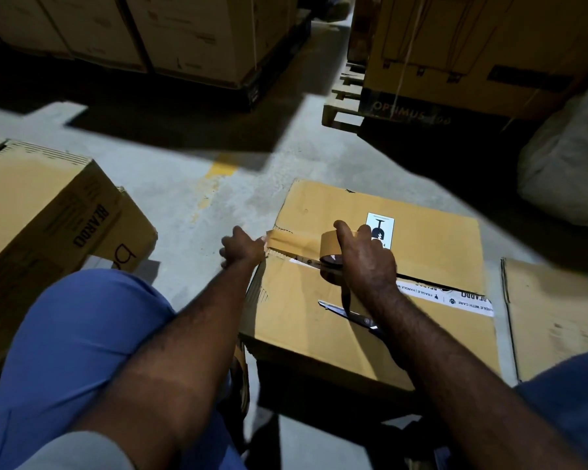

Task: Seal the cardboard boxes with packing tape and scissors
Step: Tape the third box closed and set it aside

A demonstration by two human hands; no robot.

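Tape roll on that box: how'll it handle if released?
Probably light and stiff: the right hand alone grips the tape roll. Round, so on edge it may roll; the strip stuck to the box at the left hand should tether it.

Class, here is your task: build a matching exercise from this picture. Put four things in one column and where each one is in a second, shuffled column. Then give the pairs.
1 tape roll
2 scissors
3 left hand
4 white sack

A lying flat on the box top
B on the floor, far right
C gripped by the right hand
D on the tape end at the box's left edge

Pairs: 1-C, 2-A, 3-D, 4-B
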